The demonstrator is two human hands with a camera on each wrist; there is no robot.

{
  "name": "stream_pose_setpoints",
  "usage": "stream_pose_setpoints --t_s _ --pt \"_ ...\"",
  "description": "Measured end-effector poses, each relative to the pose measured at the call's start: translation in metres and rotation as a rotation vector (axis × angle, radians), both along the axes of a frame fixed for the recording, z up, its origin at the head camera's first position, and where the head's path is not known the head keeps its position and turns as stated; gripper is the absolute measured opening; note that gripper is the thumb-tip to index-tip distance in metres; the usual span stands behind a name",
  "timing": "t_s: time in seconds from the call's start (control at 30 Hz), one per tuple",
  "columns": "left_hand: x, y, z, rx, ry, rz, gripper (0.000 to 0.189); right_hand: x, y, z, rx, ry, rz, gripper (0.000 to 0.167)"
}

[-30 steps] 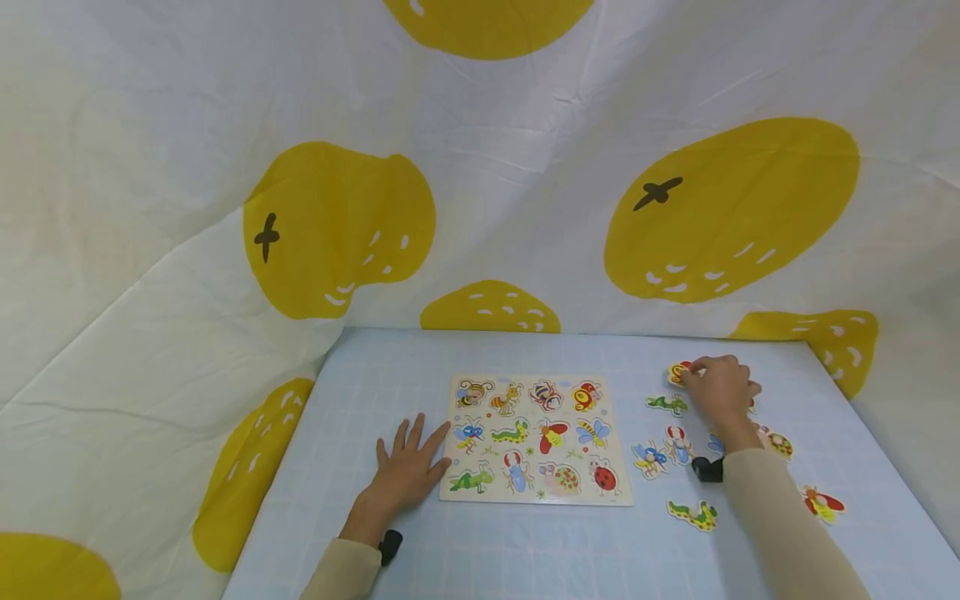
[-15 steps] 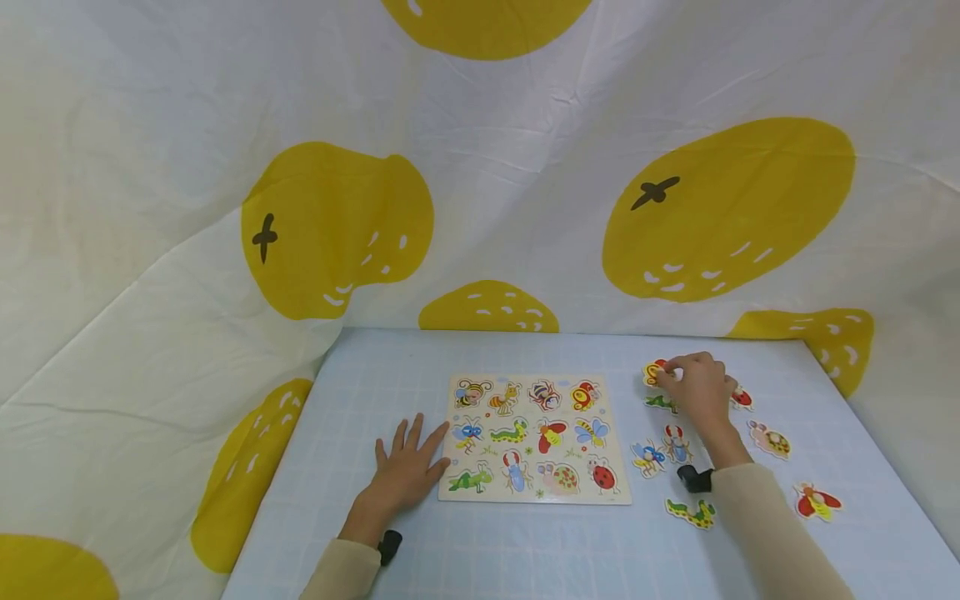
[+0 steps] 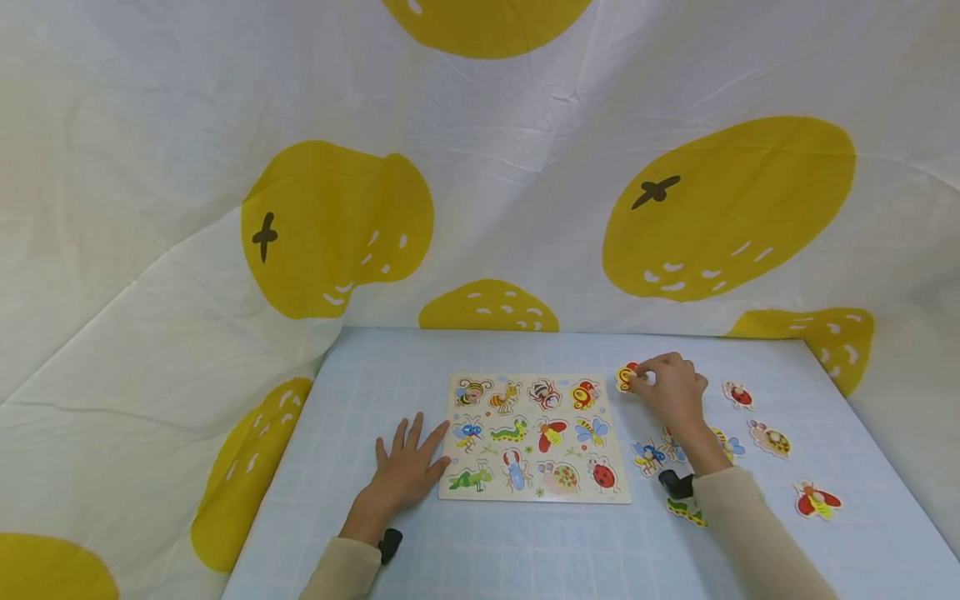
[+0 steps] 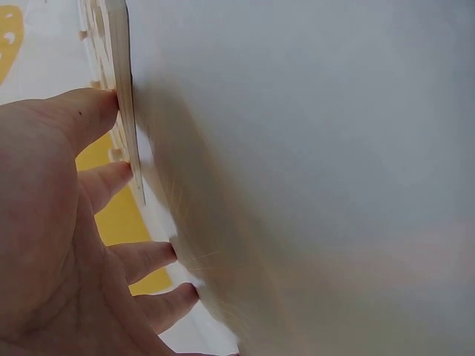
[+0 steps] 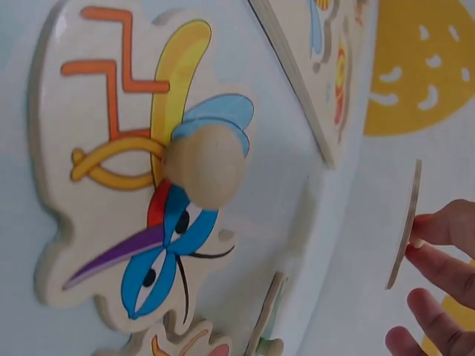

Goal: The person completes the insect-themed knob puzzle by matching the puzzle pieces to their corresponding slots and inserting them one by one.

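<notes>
My left hand [image 3: 405,471] lies with straight, spread fingers beside the wooden insect puzzle board [image 3: 624,493]. In the left wrist view, its thumb and a fingertip touch the board's edge [image 4: 126,111]. My right hand [image 3: 672,396] pinches a red-and-yellow butterfly puzzle piece [image 3: 624,379] by its knob, just right of the board's far right corner. Seen edge-on in the right wrist view, that butterfly piece [image 5: 405,230] is held off the table between thumb and finger. A blue mosquito piece [image 5: 171,215] with a round wooden knob lies below that wrist.
Loose knobbed pieces lie right of the board: a ladybug [image 3: 738,395], a snail [image 3: 770,439], a red-winged bug [image 3: 817,501], and a caterpillar [image 3: 684,512] partly hidden by the right wrist. A fruit-print cloth [image 3: 517,208] hangs behind the table [image 3: 480,550].
My right hand has carried the butterfly piece leftward toward the board, uncovering the ladybug and snail pieces and covering the green grasshopper piece. My left hand stays in place.
</notes>
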State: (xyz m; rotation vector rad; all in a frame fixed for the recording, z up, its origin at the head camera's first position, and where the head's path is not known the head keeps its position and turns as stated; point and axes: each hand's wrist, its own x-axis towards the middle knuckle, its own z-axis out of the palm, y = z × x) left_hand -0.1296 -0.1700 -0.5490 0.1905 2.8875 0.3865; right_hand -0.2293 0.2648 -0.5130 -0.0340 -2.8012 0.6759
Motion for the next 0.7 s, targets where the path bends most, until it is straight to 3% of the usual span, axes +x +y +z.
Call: stream_pose_setpoints --t_s 0.53,0.7 --pt "0.0 0.0 -0.002 0.011 0.013 0.009 0.063 0.001 -0.026 -0.011 0.007 0.028 0.108 0.017" --pt "0.0 0.0 -0.001 0.015 0.015 0.01 0.063 0.0 -0.036 -0.012 0.01 -0.002 0.133 0.015"
